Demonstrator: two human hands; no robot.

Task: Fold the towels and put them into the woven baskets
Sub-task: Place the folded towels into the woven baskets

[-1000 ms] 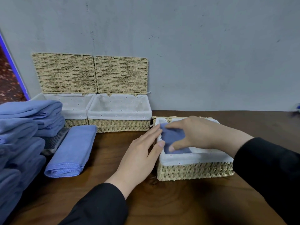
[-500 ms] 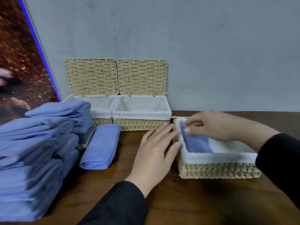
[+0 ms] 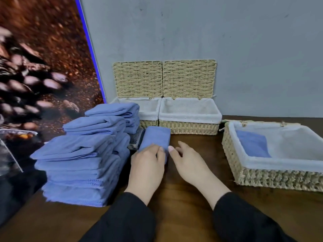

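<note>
Lifting the folded blue towel (image 3: 156,137) cleanly looks like the step in hand, so I would slide both hands under its near end and carry it flat, lest the soft folds spring open. It lies on the dark wooden worktop (image 3: 192,193) at about 12 o'clock from the hands, just beside the towel stack (image 3: 82,154) at 9 o'clock. For grip, the left hand (image 3: 147,165) rests on the towel's near end with fingers bent over it; whether it truly pinches the cloth I cannot tell. The right hand (image 3: 188,161) lies relaxed and spread just beside the towel, holding nothing. At 3 o'clock stands a woven basket (image 3: 262,177), coarse straw with a white cloth liner, one folded towel (image 3: 253,145) flat in its left part. Two more lined baskets (image 3: 189,125) sit at 12 o'clock against the wall, lids raised.
</note>
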